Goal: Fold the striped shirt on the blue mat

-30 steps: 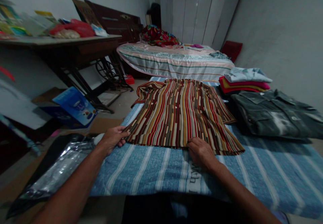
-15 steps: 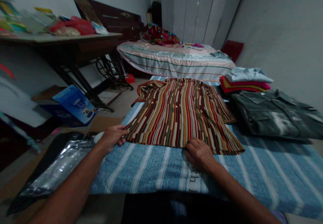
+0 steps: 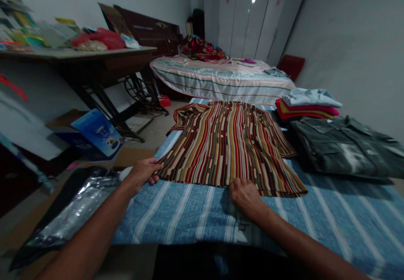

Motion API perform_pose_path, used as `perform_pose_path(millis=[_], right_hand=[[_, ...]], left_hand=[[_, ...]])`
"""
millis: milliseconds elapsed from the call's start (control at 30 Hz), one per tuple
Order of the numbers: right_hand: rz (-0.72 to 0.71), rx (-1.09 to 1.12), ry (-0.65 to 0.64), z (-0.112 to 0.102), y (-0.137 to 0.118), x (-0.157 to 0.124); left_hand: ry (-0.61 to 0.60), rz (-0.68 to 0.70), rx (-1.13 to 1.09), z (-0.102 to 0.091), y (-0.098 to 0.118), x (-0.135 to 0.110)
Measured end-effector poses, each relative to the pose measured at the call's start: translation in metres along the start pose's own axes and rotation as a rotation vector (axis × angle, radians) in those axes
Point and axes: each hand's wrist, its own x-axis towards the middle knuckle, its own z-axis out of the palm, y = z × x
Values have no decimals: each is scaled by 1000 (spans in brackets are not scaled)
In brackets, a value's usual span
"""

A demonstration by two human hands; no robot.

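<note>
The blue cloth [image 3: 186, 217] lies beneath, probably as a soft, clean base, and the striped shirt [image 3: 217, 145] is spread over its middle, while the dark jacket [image 3: 341, 147] and the folded pile [image 3: 311, 103] sit to the right, seemingly to leave it room. The left hand [image 3: 143, 174] pinches the shirt's near left corner and the right hand [image 3: 246, 196] grips the hem [image 3: 194, 181] near its middle, apparently to keep that edge straight between them.
</note>
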Motion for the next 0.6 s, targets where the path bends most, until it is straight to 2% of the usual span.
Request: perform_pose_path(millis=[133,333,433,600], right_hand=[[9,-14,4,0,-2,0],[-22,-13,58,3,1,-3],[-21,-16,98,6,2,-4],[-50,-12,116,7,7,-4]], left_hand=[[35,7,99,-1,-3,0],[92,141,331,-3,-17,4],[132,152,367,-6,-20,4],[69,114,354,-8,-14,0]])
